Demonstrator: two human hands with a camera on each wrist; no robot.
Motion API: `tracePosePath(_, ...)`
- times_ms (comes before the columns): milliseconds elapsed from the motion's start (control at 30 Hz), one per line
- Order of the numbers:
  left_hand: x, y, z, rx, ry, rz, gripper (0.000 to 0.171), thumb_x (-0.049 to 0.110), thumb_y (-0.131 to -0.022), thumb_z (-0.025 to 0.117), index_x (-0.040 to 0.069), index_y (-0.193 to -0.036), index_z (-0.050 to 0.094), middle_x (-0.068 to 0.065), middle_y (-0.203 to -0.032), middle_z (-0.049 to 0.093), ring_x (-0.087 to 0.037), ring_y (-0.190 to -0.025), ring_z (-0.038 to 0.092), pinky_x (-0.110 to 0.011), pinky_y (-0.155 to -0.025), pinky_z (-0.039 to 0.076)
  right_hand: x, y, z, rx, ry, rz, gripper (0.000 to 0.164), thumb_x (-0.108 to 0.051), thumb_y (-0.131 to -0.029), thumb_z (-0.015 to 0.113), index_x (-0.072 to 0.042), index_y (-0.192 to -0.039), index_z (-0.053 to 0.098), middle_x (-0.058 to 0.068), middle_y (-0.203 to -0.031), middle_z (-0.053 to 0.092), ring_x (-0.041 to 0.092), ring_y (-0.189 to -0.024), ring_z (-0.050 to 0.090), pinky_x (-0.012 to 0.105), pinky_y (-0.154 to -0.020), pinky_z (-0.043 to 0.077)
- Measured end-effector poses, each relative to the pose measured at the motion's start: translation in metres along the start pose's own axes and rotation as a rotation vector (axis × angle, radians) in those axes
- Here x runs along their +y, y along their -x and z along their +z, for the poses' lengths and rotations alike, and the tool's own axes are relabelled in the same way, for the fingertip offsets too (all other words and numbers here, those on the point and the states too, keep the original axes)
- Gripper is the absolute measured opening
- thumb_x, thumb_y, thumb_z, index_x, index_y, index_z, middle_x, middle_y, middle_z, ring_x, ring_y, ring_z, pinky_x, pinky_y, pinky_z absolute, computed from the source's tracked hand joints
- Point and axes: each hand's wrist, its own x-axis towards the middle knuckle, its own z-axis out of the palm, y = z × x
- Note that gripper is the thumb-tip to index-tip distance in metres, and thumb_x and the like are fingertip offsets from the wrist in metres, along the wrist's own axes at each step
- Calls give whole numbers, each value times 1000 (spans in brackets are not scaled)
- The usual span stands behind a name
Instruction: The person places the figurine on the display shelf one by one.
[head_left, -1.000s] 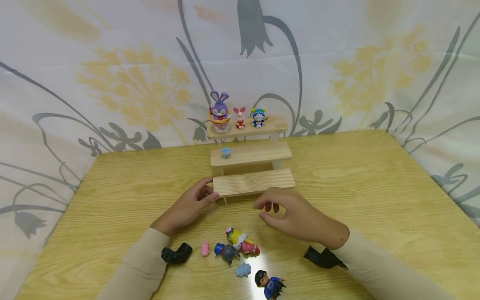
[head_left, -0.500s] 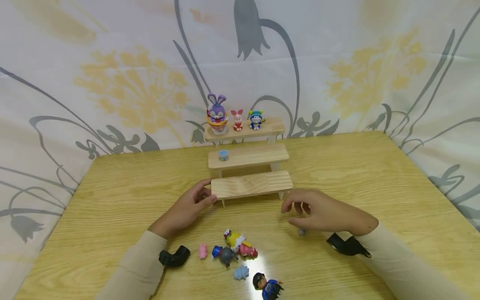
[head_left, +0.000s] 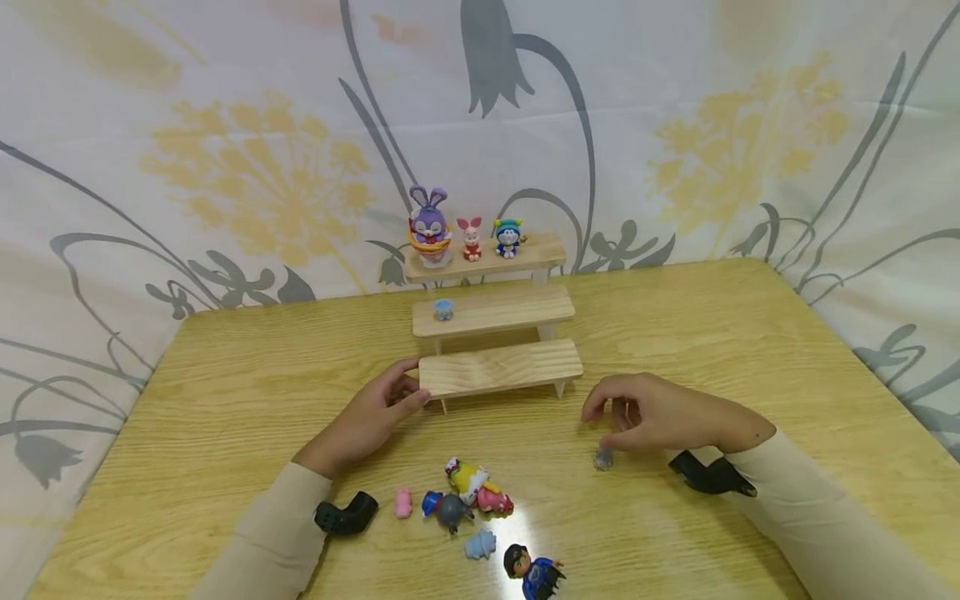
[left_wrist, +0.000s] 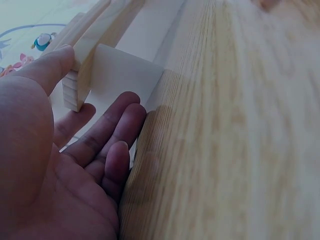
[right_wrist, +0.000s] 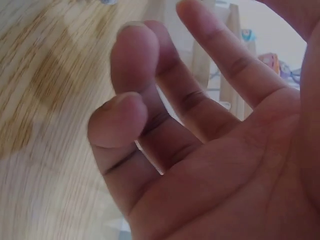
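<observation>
A three-step wooden display shelf (head_left: 501, 368) stands at mid table. My left hand (head_left: 378, 412) holds the left end of its lowest step, thumb at the front corner and index finger behind; the other fingers curl beside the white support (left_wrist: 125, 72). My right hand (head_left: 663, 412) hovers right of the shelf with bent, separated fingers and an empty palm. Just under its thumb lies a small grey figurine (head_left: 603, 459). A purple rabbit figurine (head_left: 430, 229), a pink piglet figurine (head_left: 471, 240) and a blue figurine (head_left: 507, 239) sit on the top step. The middle step bears a small light-blue figurine (head_left: 444, 309).
Toy figures lie in front of the shelf: a pink one (head_left: 403, 502), a grey one with a blue hat (head_left: 448, 508), a yellow-and-white one (head_left: 470, 481), a pale blue one (head_left: 481, 545) and a dark-haired one (head_left: 534, 572). A floral cloth (head_left: 300, 167) hangs behind the table.
My right hand has moved right, from in front of the lowest step to beside the small grey figurine, which now shows. My left hand stays at the shelf's end.
</observation>
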Motion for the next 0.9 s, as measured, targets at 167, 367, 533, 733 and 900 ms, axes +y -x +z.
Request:
tracePosePath(167, 0, 1, -1, 3, -11, 29, 64, 41, -104, 53, 11, -156, 31, -11, -122, 62, -20, -111, 61, -41, -97, 46, 0, 0, 1, -29, 0, 44, 21, -22, -93, 74, -12, -110, 67, 6, -101, 66, 3, -72, 56, 25, -64, 51)
tracePosePath(367, -1, 1, -1, 3, -8, 23, 64, 42, -104, 53, 12, -156, 31, -10, -122, 62, -19, -110, 61, -40, -97, 46, 0, -1, 5, -95, -36, 122, 26, -23, -91, 75, -14, -114, 66, 7, -107, 63, 4, -71, 57, 25, -66, 52)
tracePosePath(533, 0, 1, -1, -2, 8, 10, 66, 44, -103, 53, 14, -157, 29, -9, -122, 62, -20, -110, 61, -39, -95, 47, -3, -2, 8, -113, -39, 138, 27, -21, -90, 76, -13, -115, 66, 7, -104, 62, 6, -74, 59, 25, -69, 53)
tracePosePath(733, 0, 0, 0, -2, 9, 11, 67, 46, -103, 52, 14, -157, 28, -8, -124, 61, -20, -113, 61, -40, -97, 46, -5, -3, 9, -119, -30, 122, 25, -18, -89, 77, -15, -112, 67, 3, -98, 64, 5, -74, 59, 25, -67, 54)
tracePosePath(900, 0, 0, -1, -3, 0, 11, 68, 45, -103, 52, 13, -157, 28, -9, -124, 61, -20, -112, 61, -39, -96, 46, -4, -2, 9, -143, -54, 98, 20, -8, -91, 72, -14, -110, 67, 5, -102, 64, 4, -76, 59, 24, -66, 54)
